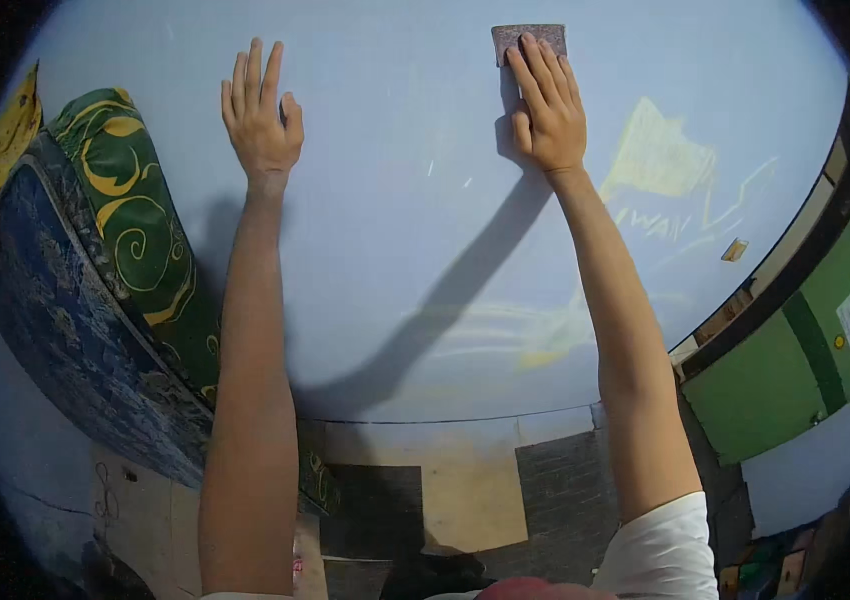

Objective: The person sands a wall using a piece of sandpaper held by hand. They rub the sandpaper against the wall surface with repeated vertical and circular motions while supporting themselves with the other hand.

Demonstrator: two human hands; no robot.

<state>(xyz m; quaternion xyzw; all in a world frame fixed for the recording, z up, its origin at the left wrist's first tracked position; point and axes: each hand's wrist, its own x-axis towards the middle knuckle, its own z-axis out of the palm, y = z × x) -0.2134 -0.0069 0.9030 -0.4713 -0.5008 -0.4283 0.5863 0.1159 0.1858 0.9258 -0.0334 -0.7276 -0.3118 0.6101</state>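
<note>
My right hand (pixel 552 118) is stretched up against a pale blue wall (pixel 375 200), its fingers laid on a small brownish-grey rectangle that looks like sandpaper (pixel 515 38). The fingers cover the lower part of the sandpaper and hold it to the wall. Off to the left, my left hand (pixel 263 118) is raised at the wall with its fingers stretched and the thumb apart, holding nothing. Faint yellowish drawn marks (pixel 660 150) show on the wall to the right of my right forearm.
A blue patterned mattress (pixel 75 290) and a green cushion with yellow swirls (pixel 135 220) lean at the left. On the right are a doorway with a dark frame (pixel 795 275) and a green door (pixel 770 385). Dark and light floor tiles (pixel 470 500) lie below.
</note>
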